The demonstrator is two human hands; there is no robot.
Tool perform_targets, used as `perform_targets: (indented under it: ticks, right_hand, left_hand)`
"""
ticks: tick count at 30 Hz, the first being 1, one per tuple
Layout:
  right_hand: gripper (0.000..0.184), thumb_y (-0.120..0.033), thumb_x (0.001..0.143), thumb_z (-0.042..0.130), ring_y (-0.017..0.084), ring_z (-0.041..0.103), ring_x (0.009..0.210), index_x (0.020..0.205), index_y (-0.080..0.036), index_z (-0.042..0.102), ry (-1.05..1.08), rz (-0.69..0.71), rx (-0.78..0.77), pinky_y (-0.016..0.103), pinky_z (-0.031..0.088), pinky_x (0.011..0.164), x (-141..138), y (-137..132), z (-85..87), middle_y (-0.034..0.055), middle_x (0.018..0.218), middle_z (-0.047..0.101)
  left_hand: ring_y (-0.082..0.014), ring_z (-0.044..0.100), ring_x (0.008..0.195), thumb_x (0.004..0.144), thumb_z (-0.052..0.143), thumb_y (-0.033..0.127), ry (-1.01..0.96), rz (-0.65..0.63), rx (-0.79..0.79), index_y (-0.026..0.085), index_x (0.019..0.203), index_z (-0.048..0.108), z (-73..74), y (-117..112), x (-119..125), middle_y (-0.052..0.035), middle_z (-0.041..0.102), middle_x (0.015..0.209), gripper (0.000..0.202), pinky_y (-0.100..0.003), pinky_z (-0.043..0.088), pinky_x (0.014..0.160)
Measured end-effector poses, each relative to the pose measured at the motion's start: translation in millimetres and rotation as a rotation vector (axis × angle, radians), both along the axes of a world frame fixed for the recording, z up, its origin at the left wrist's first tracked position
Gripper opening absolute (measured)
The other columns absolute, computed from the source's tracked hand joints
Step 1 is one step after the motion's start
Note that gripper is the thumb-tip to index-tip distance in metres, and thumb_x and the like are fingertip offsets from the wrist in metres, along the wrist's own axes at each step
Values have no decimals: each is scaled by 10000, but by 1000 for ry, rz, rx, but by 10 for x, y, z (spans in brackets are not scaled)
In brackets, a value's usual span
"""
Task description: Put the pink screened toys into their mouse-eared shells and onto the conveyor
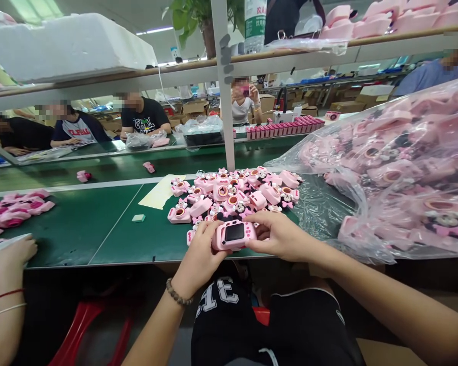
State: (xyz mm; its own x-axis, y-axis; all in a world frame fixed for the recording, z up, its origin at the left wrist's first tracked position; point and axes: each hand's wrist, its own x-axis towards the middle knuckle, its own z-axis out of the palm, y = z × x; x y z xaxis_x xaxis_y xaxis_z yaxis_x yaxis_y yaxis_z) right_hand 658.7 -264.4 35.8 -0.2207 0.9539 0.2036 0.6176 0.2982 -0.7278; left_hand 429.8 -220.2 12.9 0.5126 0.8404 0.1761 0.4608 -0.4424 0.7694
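Observation:
A pink toy camera [233,235] with a dark screen facing up is gripped between both of my hands at the near edge of the green table [110,229]. My left hand [201,253] holds its left end with fingers curled round it. My right hand [278,235] clasps its right end, fingers closed over the top. Just beyond lies a heap of several pink toy cameras [234,195] with cartoon mouse decorations.
A big clear plastic bag of pink cameras [400,168] fills the right. A yellow paper [161,192] and a small green block [138,218] lie left of the heap. A neighbour's hand [10,254] rests at the left edge. Other people sit across the belt under a shelf post [224,86].

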Motion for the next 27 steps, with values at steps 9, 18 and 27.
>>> perform_targets:
  ticks: [9,18,27]
  right_hand:
    - [471,-256,823,695,254,618,1098,1277,-164,609,24,155,217,389,513,936,-45,154,-325,128,1190,663]
    - [521,-339,888,699,271,515,1264,1388,-282,562,127,198,121,461,410,1087,-108,158,-190,98,1358,568]
    - [564,-336,770,826,218,622,1056,1236,-261,518,825,107,-375,379,503,928,-479,37,-299,48,1186,606]
  left_hand:
    - [-197,665,1023,768,741,218,-95,-98,-143,292,1261,519,-103,199,-213,-58,451,1279,546,-337,637,802]
    - [-169,629,1100,840,684,226,-242,-83,-76,365,1282,493,-178,146,-322,-25,436,1300,501,-285,610,854]
    - [-308,438,1378,731,783,271,-275,-67,-80,312,1442,249,-103,-114,-270,-115,374,1487,890,-512,363,1179]
